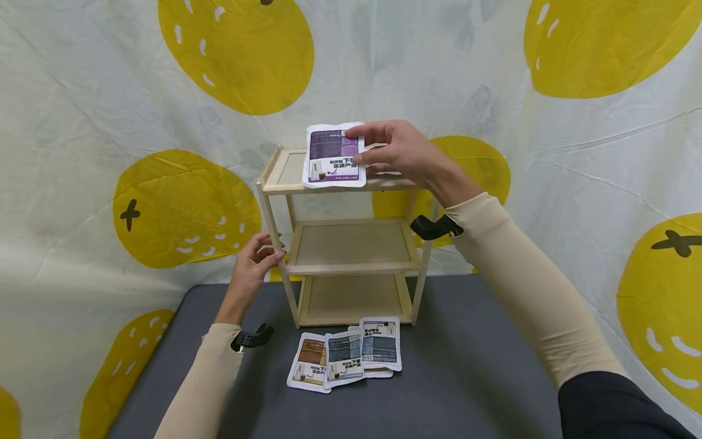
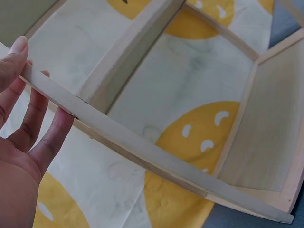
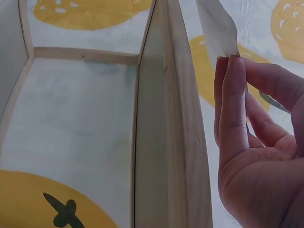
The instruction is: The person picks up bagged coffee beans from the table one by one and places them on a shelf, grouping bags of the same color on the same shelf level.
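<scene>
My right hand [image 1: 395, 152] pinches a flat white packet with a purple label [image 1: 334, 155] by its right side, over the top board of a small wooden shelf rack [image 1: 355, 268]. Edge-on in the right wrist view, the packet [image 3: 219, 28] sits between thumb and fingers, beside the top board's wooden edge [image 3: 185, 123]. My left hand [image 1: 255, 265] holds the rack's left front post [image 1: 272, 225]. In the left wrist view its thumb lies on one side of the post [image 2: 133, 130] and its fingers on the other.
On the grey tabletop [image 1: 466, 378], before the rack, lie several overlapping packets, among them a brown-labelled one [image 1: 308, 364] and a dark blue-labelled one [image 1: 380, 344]. Behind hangs a white cloth [image 1: 395, 73] with large yellow fruit prints. The rack has three levels.
</scene>
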Demonstrator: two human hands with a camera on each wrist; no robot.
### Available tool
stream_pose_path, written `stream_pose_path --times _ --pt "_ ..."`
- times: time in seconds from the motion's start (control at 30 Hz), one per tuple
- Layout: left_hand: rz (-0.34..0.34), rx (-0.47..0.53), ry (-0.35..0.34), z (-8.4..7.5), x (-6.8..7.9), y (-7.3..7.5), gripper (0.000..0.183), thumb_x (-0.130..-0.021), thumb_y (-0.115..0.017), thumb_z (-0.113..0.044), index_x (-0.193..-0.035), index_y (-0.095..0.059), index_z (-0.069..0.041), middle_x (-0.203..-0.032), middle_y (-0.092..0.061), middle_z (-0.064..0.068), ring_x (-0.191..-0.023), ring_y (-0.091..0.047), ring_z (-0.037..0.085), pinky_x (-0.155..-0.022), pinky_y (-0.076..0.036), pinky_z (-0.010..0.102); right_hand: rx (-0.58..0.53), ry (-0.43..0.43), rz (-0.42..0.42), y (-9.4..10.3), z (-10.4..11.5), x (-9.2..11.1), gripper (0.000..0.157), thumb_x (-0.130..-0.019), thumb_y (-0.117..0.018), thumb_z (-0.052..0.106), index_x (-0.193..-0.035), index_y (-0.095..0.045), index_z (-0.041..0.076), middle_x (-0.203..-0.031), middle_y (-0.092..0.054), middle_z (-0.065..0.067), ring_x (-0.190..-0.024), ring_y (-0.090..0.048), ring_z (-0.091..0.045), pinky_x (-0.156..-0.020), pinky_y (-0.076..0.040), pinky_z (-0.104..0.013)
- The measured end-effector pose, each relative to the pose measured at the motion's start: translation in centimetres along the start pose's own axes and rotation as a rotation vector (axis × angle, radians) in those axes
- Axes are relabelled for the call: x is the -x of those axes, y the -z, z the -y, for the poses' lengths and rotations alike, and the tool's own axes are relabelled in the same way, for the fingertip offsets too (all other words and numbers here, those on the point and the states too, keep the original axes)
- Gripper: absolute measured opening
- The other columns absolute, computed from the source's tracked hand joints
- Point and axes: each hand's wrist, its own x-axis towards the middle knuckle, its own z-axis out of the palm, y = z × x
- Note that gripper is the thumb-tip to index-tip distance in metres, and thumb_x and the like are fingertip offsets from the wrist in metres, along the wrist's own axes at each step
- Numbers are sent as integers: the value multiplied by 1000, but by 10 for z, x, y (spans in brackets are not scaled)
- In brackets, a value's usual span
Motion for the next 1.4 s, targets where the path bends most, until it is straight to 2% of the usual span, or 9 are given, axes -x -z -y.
stream_pose_path --times 0.13,0.23,0.6,0.77,0.93,1.03,1.13,1.23,1.4 --pt "-8 0 8 1 0 0 41 -96 -69 -7 -135 -56 -6 -114 -61 10 -105 -58 49 -85 -57 26 10 -30 -14 2 1 -7 49 -92 -73 4 -139 -60 7 -123 -60 -14 -103 -64 -27 -85 -59 -29" --pt "-14 4 19 1 0 -1 41 -96 -70 -7 -134 -57 -8 -115 -61 11 -104 -58 48 -86 -57 26 27 -53 -20 3 2 -10 51 -92 -73 3 -141 -59 7 -122 -60 -14 -101 -64 -26 -83 -59 -28" --pt "-9 -8 20 0 0 -2 41 -96 -70 -9 -135 -56 -7 -117 -60 15 -102 -62 36 -86 -57 26 81 -172 -44 6 2 -20 54 -96 -69 7 -148 -53 11 -128 -58 -12 -108 -60 -25 -91 -56 -28" --pt "-4 -7 16 1 -1 -2 42 -96 -69 -8 -136 -55 -5 -116 -61 11 -101 -63 30 -86 -57 26 73 -200 -49 6 1 -23 56 -97 -68 7 -150 -50 9 -128 -58 -13 -107 -61 -24 -91 -57 -27" --pt "0 1 9 1 -1 -2 40 -96 -69 -6 -134 -57 -8 -115 -61 7 -101 -64 27 -85 -57 26 140 -199 -65 5 0 -23 62 -95 -72 14 -152 -47 9 -134 -57 -13 -110 -62 -25 -98 -54 -30" --pt "5 7 2 0 -1 -3 40 -96 -69 -6 -134 -57 -8 -115 -61 7 -100 -64 23 -85 -57 26 248 -189 -87 6 1 -20 67 -93 -76 21 -152 -47 10 -139 -56 -11 -115 -60 -24 -107 -47 -32" --pt "3 14 1 0 -1 -3 40 -96 -69 -7 -134 -57 -7 -114 -60 8 -99 -65 20 -85 -57 27 360 -163 -112 7 0 -18 65 -92 -77 26 -149 -51 9 -141 -57 -10 -122 -58 -24 -110 -44 -34" --pt "0 22 8 1 -1 -3 40 -96 -69 -6 -134 -56 -6 -115 -60 9 -99 -65 21 -85 -57 27 434 -136 -129 7 -1 -16 59 -91 -78 27 -143 -57 7 -139 -60 -10 -124 -59 -24 -108 -46 -36" --pt "-1 24 29 0 -2 -4 42 -96 -68 -3 -135 -54 -3 -115 -60 9 -99 -64 22 -85 -57 27 417 -109 -147 7 -2 -11 51 -92 -77 25 -138 -63 7 -136 -63 -10 -118 -65 -23 -103 -50 -34"
